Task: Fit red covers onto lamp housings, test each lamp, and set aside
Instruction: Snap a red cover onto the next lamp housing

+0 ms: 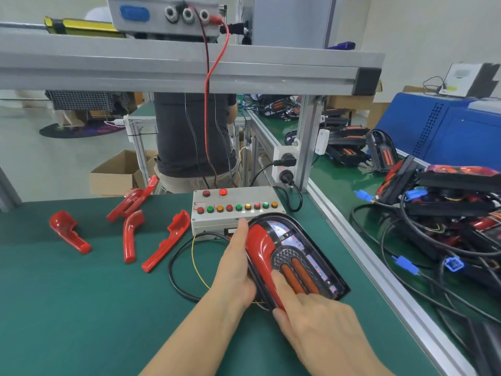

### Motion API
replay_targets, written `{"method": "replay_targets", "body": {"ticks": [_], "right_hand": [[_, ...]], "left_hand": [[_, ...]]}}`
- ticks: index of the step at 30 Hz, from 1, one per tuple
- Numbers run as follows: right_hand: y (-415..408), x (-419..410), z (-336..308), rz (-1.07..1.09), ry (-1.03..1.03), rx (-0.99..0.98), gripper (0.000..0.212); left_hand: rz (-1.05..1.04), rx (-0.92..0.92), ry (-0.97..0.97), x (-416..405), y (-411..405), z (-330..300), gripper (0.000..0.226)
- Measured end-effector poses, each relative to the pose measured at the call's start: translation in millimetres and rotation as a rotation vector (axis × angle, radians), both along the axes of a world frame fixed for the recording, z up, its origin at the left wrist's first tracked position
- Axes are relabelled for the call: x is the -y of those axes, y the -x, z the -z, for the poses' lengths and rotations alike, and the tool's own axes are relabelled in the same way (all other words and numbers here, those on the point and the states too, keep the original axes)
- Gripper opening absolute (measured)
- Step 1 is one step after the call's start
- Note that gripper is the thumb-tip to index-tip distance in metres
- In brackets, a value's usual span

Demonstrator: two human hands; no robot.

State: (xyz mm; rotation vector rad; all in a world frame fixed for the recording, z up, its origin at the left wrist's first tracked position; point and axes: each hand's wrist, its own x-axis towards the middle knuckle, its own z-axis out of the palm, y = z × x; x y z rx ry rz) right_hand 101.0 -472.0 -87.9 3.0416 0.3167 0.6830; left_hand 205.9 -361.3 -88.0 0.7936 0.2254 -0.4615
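Observation:
A black lamp housing lies on the green mat in front of the test box. A red cover sits along its left side. My left hand lies flat against the housing's left edge, fingers straight. My right hand rests on the housing's near end, its fingers pressing the lower part of the red cover. Small red lights glow inside the housing. Several loose red covers lie on the mat to the left.
A black cable and a yellow wire loop from the test box across the mat. A pile of finished lamps and cables fills the bench at right. An aluminium rail divides the benches. A person stands behind the bench.

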Motion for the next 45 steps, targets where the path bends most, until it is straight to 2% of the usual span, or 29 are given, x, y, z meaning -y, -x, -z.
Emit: {"method": "replay_targets", "body": {"ticks": [2, 5, 7, 8, 9, 10, 13, 15, 17, 20, 23, 29, 36, 45], "right_hand": [[1, 0, 1, 0.007, 0.001, 0.009, 0.071], [3, 2, -1, 0.052, -0.020, 0.053, 0.071], [9, 1, -6, 0.030, -0.071, 0.062, 0.057], [14, 3, -9, 0.047, -0.161, 0.054, 0.046], [19, 6, -12, 0.081, -0.291, 0.028, 0.035], [23, 9, -17, 0.135, -0.472, -0.089, 0.033], [27, 24, -20, 0.194, -1.081, -0.496, 0.056], [21, 25, -17, 0.121, -1.460, -0.672, 0.056], [13, 22, -10, 0.027, -1.739, -0.759, 0.061], [6, 17, -3, -0.048, -1.994, -0.743, 0.062], [3, 15, -1, -0.095, -2.050, -0.707, 0.061], [5, 16, 3, -0.109, -1.965, -0.668, 0.060], [6, 13, 4, -0.117, -1.922, -0.649, 0.058], [2, 9, 4, -0.120, -1.819, -0.551, 0.063]], "left_hand": [[-0.014, 0.093, -0.029, 0, 1, 1, 0.028], [-0.071, 0.145, -0.060, -1, 1, 0, 0.037], [-0.103, 0.138, -0.051, -2, 1, -3, 0.045], [-0.122, 0.135, -0.043, -3, 0, -5, 0.050], [-0.144, 0.135, -0.029, -5, -1, -7, 0.052], [-0.164, 0.138, -0.008, -7, -3, -10, 0.052], [-0.180, 0.168, 0.027, -10, -6, -17, 0.047], [-0.166, 0.189, 0.031, -8, -3, -20, 0.042], [-0.151, 0.208, 0.036, -4, 2, -23, 0.042], [-0.153, 0.231, 0.023, -2, 6, -26, 0.043], [-0.161, 0.240, 0.000, -4, 8, -29, 0.040], [-0.110, 0.303, -0.043, -8, 14, -29, 0.031], [-0.103, 0.281, -0.036, -10, 14, -25, 0.028], [-0.168, 0.311, -0.007, -10, 13, -24, 0.043]]}}
